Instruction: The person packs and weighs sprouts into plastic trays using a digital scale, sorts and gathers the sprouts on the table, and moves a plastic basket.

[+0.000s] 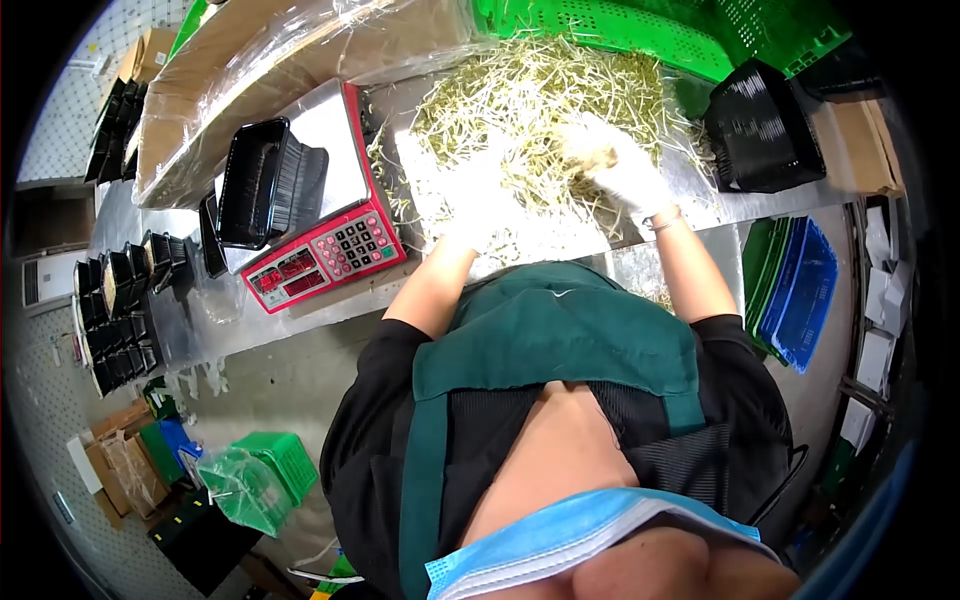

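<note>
A large loose heap of pale bean sprouts [560, 85] is spread over the metal table. My right hand [612, 165], in a white glove, reaches into the heap's right part, its fingers curled in among the sprouts. My left hand [478, 195], also gloved, rests at the heap's near left side. Bright glare washes out its fingers, so their pose is hidden. To the left of it stands a red digital scale [335, 245] with a keypad and lit display. On the scale's plate sits a black plastic tray [258, 185].
Green perforated crates [610, 32] stand behind the heap. A stack of black trays [765, 130] is at the right, beside cardboard [858, 145]. Several filled black trays [125, 280] line the left end. A plastic-covered cardboard box [250, 90] is behind the scale. Blue crates [800, 295] stand below right.
</note>
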The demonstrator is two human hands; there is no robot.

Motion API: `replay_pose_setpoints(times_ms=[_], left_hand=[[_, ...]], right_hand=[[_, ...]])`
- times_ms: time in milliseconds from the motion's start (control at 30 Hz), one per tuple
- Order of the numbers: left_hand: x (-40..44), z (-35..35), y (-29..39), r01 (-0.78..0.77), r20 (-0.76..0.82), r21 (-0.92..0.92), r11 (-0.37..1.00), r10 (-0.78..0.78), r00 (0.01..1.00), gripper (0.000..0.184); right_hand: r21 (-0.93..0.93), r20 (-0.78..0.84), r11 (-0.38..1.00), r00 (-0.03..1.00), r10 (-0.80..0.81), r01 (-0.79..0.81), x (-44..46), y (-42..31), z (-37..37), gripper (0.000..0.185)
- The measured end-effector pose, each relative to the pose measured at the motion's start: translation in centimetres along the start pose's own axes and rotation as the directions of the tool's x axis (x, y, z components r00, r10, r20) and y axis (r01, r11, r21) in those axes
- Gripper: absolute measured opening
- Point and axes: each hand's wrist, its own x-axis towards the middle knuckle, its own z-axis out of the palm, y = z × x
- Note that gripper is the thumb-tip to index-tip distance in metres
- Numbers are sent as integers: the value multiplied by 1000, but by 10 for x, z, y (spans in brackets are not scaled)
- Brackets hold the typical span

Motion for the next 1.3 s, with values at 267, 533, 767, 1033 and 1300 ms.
replay_pose_setpoints(times_ms=[267, 533, 767, 1033, 1300], left_hand=[[20, -51, 35, -346, 66, 18, 938, 344, 937, 87], [93, -19, 30, -47, -199, -52, 998, 36, 979, 90], [25, -27, 51, -388, -132, -248, 887, 366, 921, 29], [-43, -57, 29, -138, -95, -17, 990, 136, 986, 72], [-101, -49, 6, 337, -27, -29, 941, -338, 941, 123]], right_hand=[[223, -410, 962, 910, -54, 157, -14, -80, -176, 45], [39, -271, 960, 922, 277, -277, -32, 5, -314, 56], [-203, -252, 972, 965, 69, -122, 1, -71, -207, 64], [-205, 40, 947, 964, 262, -249, 191, 60, -43, 103], [-688, 409, 713, 885, 221, 140, 210, -10, 36, 70]])
